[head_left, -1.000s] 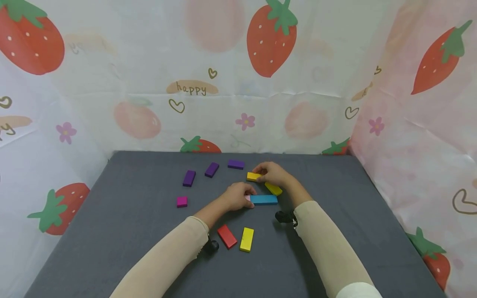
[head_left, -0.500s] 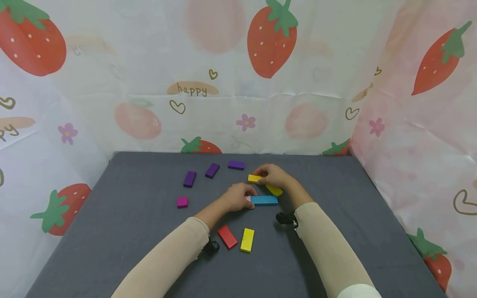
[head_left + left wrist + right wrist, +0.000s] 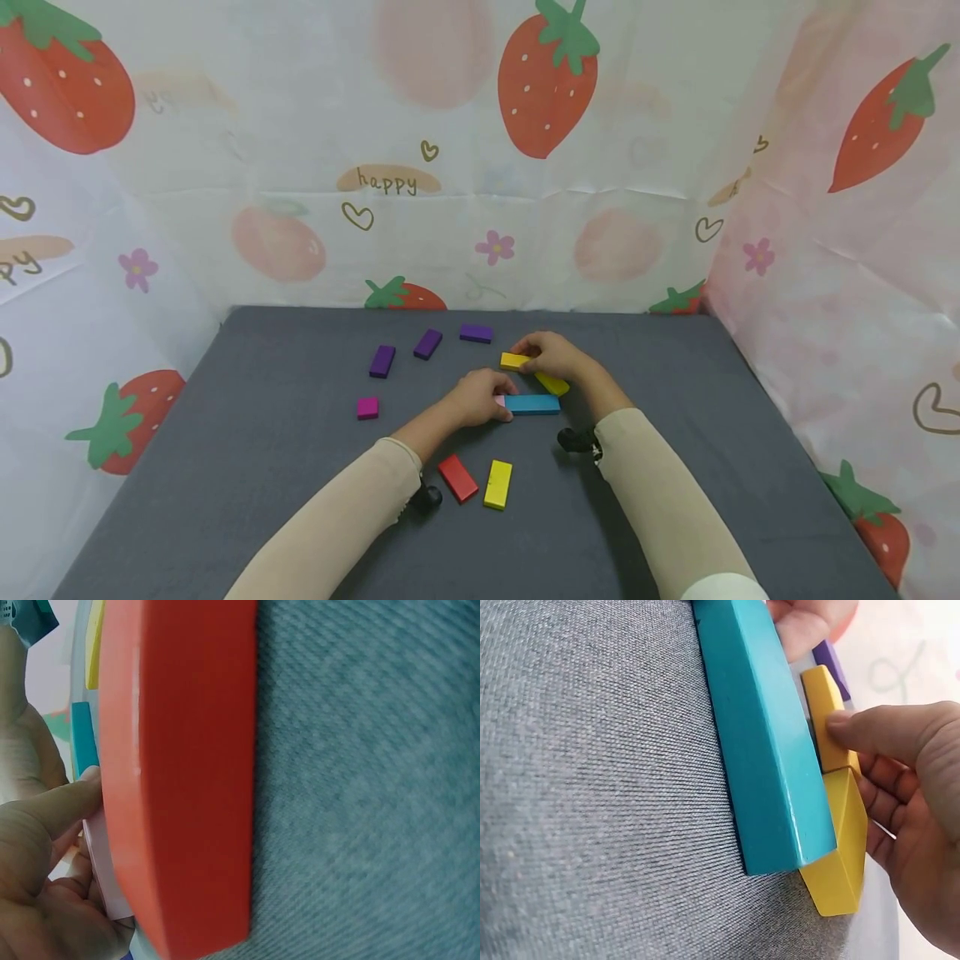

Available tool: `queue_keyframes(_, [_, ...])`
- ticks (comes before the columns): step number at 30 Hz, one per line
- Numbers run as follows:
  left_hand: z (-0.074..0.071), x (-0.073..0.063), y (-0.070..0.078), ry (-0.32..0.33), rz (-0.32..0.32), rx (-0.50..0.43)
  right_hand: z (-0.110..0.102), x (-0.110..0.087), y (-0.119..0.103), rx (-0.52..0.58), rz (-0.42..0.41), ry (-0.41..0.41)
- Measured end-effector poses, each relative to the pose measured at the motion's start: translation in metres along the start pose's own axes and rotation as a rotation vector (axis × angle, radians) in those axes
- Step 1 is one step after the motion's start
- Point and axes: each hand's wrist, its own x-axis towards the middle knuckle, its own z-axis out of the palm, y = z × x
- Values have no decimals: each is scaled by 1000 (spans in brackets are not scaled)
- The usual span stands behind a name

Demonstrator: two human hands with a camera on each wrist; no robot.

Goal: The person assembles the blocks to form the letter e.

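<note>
My left hand [image 3: 476, 396] pinches a pale pink block [image 3: 105, 870] between thumb and fingers; in the head view most of the block hides behind the hand. Against its right end lies a long blue block [image 3: 532, 405], flat on the cloth. Just behind that, my right hand [image 3: 551, 352] grips a yellow block [image 3: 825, 697], thumb on the near side and fingers behind. A second yellow block [image 3: 844, 840] slants from the right end of the gripped one toward the blue block's right end.
Three purple blocks [image 3: 427, 344] curve along the back left, with a magenta block [image 3: 367, 407] below them. Nearer the front lie a red block [image 3: 458, 478] and a yellow block [image 3: 497, 484], close to the left wrist. Grey cloth [image 3: 225, 467] covers the table; a strawberry-print curtain [image 3: 465, 225] stands behind.
</note>
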Motion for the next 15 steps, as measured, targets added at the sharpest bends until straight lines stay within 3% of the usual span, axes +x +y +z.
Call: queue_keyframes(15, [0, 0, 1, -3, -12, 8, 0, -1, 1, 6, 9, -2])
